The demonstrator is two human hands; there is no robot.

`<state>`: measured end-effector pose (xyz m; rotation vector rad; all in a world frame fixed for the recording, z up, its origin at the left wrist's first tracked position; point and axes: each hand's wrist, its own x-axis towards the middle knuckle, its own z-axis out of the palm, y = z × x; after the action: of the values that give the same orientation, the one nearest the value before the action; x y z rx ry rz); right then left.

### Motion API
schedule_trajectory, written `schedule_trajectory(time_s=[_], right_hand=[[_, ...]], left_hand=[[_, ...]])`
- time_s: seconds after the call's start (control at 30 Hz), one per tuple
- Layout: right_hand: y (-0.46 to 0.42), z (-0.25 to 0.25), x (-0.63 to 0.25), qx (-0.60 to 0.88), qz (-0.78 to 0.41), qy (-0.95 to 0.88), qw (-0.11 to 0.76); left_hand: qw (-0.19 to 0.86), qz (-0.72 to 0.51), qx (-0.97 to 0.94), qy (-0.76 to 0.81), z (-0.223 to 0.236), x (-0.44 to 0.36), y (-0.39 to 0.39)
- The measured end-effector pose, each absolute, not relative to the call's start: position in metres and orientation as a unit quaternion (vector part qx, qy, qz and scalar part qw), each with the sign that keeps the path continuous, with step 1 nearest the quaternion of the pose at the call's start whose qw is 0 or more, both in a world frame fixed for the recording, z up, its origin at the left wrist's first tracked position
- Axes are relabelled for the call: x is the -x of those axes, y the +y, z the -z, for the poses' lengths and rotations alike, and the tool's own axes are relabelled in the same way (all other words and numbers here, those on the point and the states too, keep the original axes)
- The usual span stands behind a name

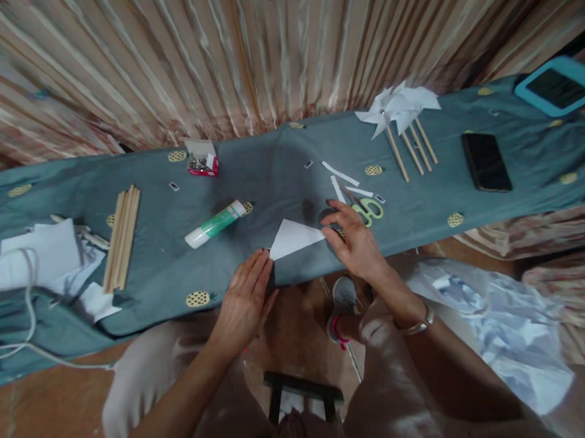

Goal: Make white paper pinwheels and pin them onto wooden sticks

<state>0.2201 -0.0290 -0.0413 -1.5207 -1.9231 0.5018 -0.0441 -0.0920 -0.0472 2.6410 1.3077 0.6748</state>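
Note:
A white folded paper triangle (pixel 294 238) lies near the front edge of the cloth-covered table. My left hand (pixel 245 296) rests beside its left corner, fingers stretched out and fingertips at the paper's edge. At the right corner, my right hand (pixel 357 241) has its thumb and index finger closed on the paper's tip, the other fingers loosely curled. Just beyond that hand are green-handled scissors (pixel 369 210), their blades partly hidden by thin paper strips (pixel 340 173). A green and white glue stick (pixel 216 223) lies to the left of the paper.
Wooden sticks (pixel 122 239) and paper sheets (pixel 39 253) lie at the left, with a white cable (pixel 31 310). A red box of small metal pieces (pixel 202 160) stands behind. Paper pinwheels (pixel 399 107), a phone (pixel 486 162) and a blue-framed device (pixel 558 85) are at the right. A plastic bag (pixel 511 337) hangs below.

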Motion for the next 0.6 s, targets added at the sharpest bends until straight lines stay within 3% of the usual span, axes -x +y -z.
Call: schedule_trajectory(time_s=[0.23,0.4,0.6], right_hand=[[-0.026,0.038,-0.208,0.566,-0.224,-0.741,0.284],[-0.028,0.023,-0.196,0.551,-0.286,-0.717,0.317],[-0.04,0.011,-0.182,0.54,-0.221,-0.742,0.331]], left_hand=[[0.086,-0.296,-0.834,0.458,0.04,0.031,-0.073],[0.049,-0.336,-0.836,0.43,0.032,0.014,-0.054],[-0.024,-0.315,-0.858,0.406,0.022,0.0,-0.044]])
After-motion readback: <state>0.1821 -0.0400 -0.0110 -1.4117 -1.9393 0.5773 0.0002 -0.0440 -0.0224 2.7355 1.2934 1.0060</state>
